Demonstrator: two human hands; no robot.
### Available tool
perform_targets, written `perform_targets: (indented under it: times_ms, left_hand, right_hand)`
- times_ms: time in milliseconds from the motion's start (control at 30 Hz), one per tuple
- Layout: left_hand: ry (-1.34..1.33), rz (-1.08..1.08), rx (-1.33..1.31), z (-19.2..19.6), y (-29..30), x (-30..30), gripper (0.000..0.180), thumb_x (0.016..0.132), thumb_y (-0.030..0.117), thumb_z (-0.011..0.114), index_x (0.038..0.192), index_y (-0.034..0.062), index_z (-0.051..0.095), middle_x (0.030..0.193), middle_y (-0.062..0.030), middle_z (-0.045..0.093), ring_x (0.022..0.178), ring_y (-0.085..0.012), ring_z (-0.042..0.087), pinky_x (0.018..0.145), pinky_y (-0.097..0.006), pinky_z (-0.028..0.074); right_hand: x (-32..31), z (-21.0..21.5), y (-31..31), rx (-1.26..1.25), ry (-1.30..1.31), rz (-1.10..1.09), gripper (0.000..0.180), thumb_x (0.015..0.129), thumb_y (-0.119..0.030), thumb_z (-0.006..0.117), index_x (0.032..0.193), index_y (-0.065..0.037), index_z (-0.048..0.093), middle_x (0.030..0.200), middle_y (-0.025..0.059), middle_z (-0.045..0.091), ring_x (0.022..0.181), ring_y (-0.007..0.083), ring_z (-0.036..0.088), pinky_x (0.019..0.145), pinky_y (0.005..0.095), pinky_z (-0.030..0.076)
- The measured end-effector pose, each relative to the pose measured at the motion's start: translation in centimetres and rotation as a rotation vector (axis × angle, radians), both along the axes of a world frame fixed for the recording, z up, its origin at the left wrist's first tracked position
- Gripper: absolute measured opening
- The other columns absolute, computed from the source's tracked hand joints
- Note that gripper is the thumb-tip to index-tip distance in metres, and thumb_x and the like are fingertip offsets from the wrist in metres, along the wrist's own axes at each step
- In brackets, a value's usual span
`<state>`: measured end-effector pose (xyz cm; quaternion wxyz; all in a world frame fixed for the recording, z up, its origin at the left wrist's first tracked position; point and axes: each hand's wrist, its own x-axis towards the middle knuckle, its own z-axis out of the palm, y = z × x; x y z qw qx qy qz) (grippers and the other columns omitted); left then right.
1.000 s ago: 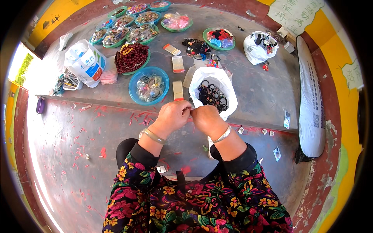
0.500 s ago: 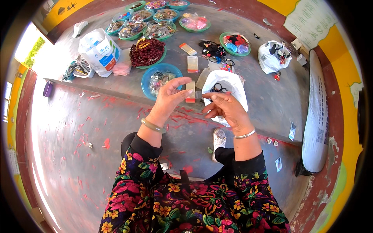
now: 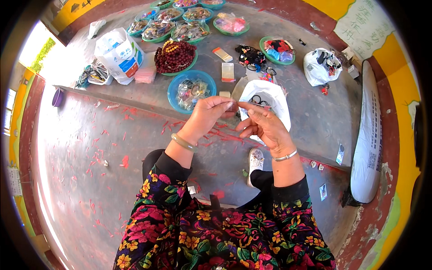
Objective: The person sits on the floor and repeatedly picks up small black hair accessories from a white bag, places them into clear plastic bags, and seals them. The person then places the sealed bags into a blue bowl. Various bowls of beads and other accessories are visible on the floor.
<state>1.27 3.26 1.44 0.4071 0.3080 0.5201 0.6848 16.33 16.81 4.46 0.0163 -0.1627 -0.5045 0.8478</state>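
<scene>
In front of me my left hand [image 3: 203,119] pinches a small, thin, see-through piece [image 3: 232,107] between thumb and forefinger. My right hand [image 3: 269,128] has its thumb against its forefinger, whose tip meets the left fingertips; whatever it grips is too small to make out. Just beyond the right hand stands an open white plastic bag [image 3: 286,109] with black hair ties [image 3: 259,100] inside. To the left is a blue bowl [image 3: 171,93] of clear packets [image 3: 194,92]. My left hand partly covers a small box [image 3: 224,94].
Several bowls of trinkets, one heaped with dark red beads [image 3: 175,58], stand on the raised floor. A large white bag [image 3: 119,56] is at the left, a smaller white bag [image 3: 314,72] at the right. A long wrapped roll [image 3: 366,135] leans by the right wall. Red scraps litter the lower floor.
My left hand has moved toward my right hand, and its raised forefinger has come down onto its thumb in a pinch. The fingertips of both hands now meet. The view has shifted slightly.
</scene>
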Motion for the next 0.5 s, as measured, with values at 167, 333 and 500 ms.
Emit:
perform_targets:
  times_ms: [167,333,500]
  left_hand:
    - [-0.006,-0.009,0.030,0.08,0.08,0.33,0.023,0.092,0.003,0.047,0.112,-0.0035,0.057,0.104,-0.0134,0.062,0.096,-0.0227,0.062,0.087,-0.035,0.052]
    - [-0.001,-0.050,0.039,0.12,-0.10,0.13,0.025,0.093,0.005,0.046,0.114,-0.0012,0.057,0.104,-0.0129,0.062,0.097,-0.0223,0.062,0.086,-0.034,0.052]
    - [0.023,-0.043,0.038,0.22,-0.02,0.40,0.025,0.094,0.007,0.045,0.114,-0.0009,0.058,0.105,-0.0129,0.062,0.096,-0.0213,0.062,0.086,-0.034,0.052]
  right_hand:
    - [0.04,-0.29,-0.04,-0.066,0.043,-0.013,0.042,0.092,-0.028,0.051,0.126,-0.003,0.049,0.083,0.0169,0.066,0.067,0.0221,0.067,0.063,0.0286,0.054]
    - [-0.06,-0.28,0.43,-0.040,0.022,0.004,0.039,0.092,-0.028,0.051,0.119,0.000,0.054,0.080,0.0166,0.066,0.063,0.0210,0.066,0.060,0.0275,0.054]
    - [0.15,-0.45,0.74,-0.053,-0.034,-0.048,0.039,0.091,-0.029,0.053,0.115,0.002,0.056,0.079,0.0164,0.066,0.061,0.0198,0.065,0.060,0.0272,0.054]
